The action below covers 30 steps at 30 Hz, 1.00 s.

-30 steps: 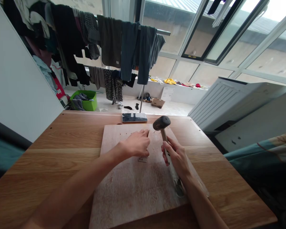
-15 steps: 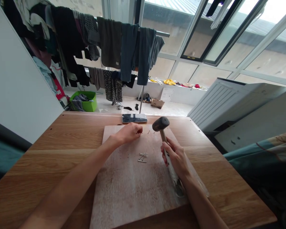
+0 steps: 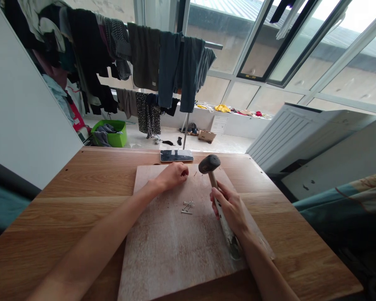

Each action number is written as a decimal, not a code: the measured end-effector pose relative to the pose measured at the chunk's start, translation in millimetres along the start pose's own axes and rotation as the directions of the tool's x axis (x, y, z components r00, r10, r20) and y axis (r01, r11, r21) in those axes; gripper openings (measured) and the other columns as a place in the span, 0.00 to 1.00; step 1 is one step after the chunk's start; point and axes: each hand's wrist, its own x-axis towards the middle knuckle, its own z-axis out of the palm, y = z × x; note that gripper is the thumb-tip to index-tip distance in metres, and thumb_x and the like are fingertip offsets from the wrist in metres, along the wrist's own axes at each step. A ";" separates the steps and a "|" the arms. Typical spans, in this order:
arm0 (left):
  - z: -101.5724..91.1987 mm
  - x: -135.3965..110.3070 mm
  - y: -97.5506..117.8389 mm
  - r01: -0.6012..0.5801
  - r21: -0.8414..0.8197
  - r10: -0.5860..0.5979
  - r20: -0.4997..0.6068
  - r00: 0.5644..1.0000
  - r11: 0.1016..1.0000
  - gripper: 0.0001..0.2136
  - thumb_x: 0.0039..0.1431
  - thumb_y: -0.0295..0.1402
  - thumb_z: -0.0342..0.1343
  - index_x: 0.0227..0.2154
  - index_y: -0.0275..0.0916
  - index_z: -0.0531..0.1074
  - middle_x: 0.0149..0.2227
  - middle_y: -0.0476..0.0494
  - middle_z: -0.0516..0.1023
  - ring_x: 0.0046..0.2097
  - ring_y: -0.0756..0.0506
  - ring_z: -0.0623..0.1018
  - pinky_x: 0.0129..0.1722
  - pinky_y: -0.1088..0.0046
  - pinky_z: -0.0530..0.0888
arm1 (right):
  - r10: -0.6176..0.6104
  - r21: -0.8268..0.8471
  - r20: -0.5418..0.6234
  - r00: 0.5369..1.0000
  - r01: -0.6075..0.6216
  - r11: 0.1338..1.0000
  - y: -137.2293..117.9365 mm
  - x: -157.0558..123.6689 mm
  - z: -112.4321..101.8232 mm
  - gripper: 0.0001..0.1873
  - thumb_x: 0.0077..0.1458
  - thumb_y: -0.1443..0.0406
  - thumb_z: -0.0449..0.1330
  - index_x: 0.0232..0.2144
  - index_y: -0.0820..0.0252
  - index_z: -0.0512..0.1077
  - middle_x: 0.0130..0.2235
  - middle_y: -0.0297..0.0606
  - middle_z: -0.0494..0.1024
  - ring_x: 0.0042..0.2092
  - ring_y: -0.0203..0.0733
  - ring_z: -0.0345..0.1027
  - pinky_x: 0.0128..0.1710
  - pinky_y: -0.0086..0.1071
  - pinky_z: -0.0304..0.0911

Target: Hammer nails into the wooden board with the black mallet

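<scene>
In the head view, the left hand (image 3: 175, 174) rests near the far edge of the pale board (image 3: 169, 242), its fingers curled inward with their tips drawn together; whether anything is pinched between them is hidden, so I cannot tell. Just to the right of those fingertips, two thin standing nails (image 3: 195, 173) rise from the board, leaning slightly, and the dark head of the hammer (image 3: 225, 225) shows close beyond them on the right. The nails therefore lie between the left fingers and the hammer head, and the left hand is nearer to them than the right hand (image 3: 227, 200). The right hand's fingers are wrapped around the handle below the head; the hammer's long axis slants from the head, at the far end, down and rightward to the butt, toward the person. How high the head sits above the board cannot be judged. A small heap of loose nails (image 3: 186, 212) lies on the board, nearer the person than the left fingers and to the left of the right hand, its nearest nail lying roughly crosswise. Beyond the board's far edge, a phone (image 3: 176, 156) lies on the wooden table (image 3: 97, 179).
</scene>
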 end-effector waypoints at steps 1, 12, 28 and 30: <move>1.3 0.1 -0.1 0.004 -0.010 -0.005 -0.005 1.000 1.000 0.06 0.54 0.21 0.58 0.30 0.35 0.79 0.33 0.44 0.80 0.32 0.49 0.76 0.36 0.73 0.73 | -0.004 -0.001 0.006 1.000 0.004 1.000 0.8 0.1 -0.1 0.18 0.58 0.50 0.60 0.40 0.59 0.72 0.27 0.29 0.68 0.18 0.32 0.59 0.11 0.25 0.57; 9.5 -2.3 -9.7 0.038 -0.152 -0.053 -0.098 0.994 0.988 0.04 0.56 0.26 0.59 0.33 0.35 0.78 0.31 0.47 0.79 0.30 0.51 0.76 0.33 0.76 0.73 | -0.019 0.009 0.035 0.999 0.019 1.000 -0.5 -2.1 3.2 0.20 0.59 0.52 0.61 0.44 0.60 0.73 0.28 0.29 0.68 0.18 0.31 0.59 0.11 0.24 0.57; 7.5 -3.0 -9.2 0.035 -0.120 -0.049 -0.114 0.992 0.992 0.05 0.54 0.25 0.60 0.31 0.34 0.81 0.30 0.48 0.77 0.30 0.50 0.74 0.34 0.76 0.70 | -0.032 0.031 0.171 0.985 0.028 0.999 8.3 -4.0 8.8 0.29 0.62 0.54 0.58 0.61 0.60 0.69 0.29 0.29 0.69 0.18 0.30 0.59 0.12 0.24 0.59; 7.4 -2.7 -9.0 0.031 -0.111 -0.043 -0.112 0.993 0.993 0.06 0.54 0.25 0.60 0.32 0.35 0.81 0.29 0.48 0.77 0.30 0.50 0.74 0.34 0.76 0.70 | -0.029 0.026 0.166 0.986 0.025 0.999 8.5 -4.1 9.2 0.29 0.61 0.54 0.58 0.61 0.61 0.70 0.29 0.29 0.69 0.18 0.30 0.59 0.12 0.24 0.59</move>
